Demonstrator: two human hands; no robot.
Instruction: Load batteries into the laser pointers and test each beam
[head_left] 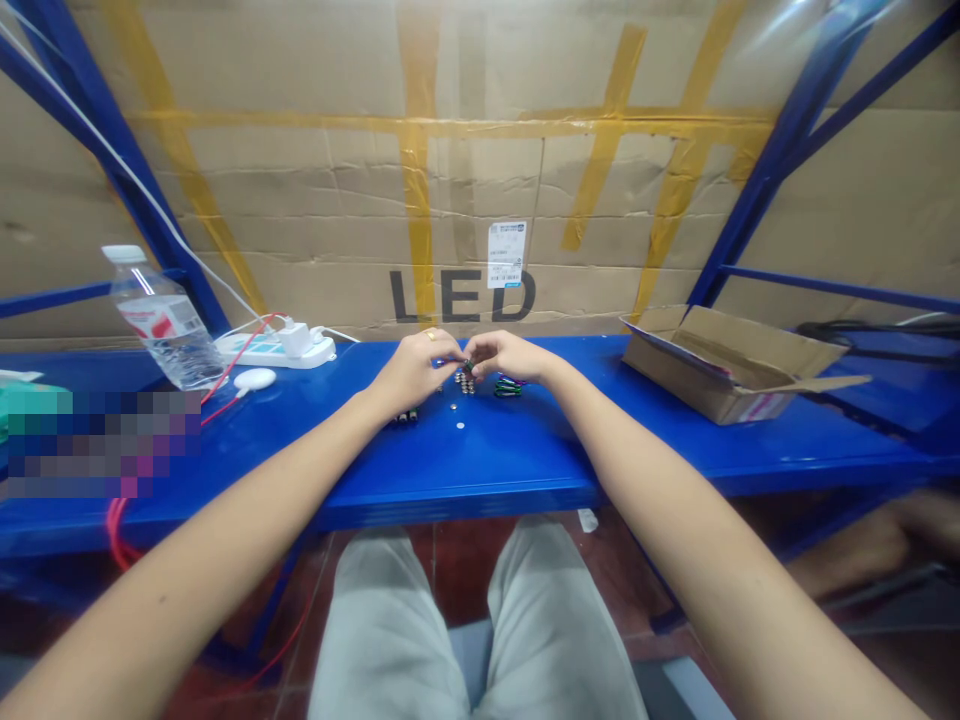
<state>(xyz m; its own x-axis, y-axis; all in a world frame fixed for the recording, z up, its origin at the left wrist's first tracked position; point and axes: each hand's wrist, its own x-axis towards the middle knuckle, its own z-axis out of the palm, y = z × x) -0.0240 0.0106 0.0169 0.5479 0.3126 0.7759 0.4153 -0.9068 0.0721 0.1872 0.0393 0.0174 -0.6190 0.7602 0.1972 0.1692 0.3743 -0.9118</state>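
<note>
My left hand (424,366) and my right hand (506,356) meet above the middle of the blue table, fingertips pinched together. Between them is a small dark piece (469,366), too small to name. Just below the fingers lie several small silvery pieces (466,384). Beside my right hand is a group of shiny green and purple carabiner-like pieces (508,386). Several small dark pieces (406,416) lie under my left hand, partly hidden by it. Nearer to me, a tiny round silver piece (453,407) and a small white disc (460,426) rest on the table.
An open cardboard box (712,365) stands at the right. On the left are a water bottle (161,320), a white power strip (296,347), a round white object (255,380) and red cables (116,525). Behind the blue table (465,480) rises taped cardboard (337,220).
</note>
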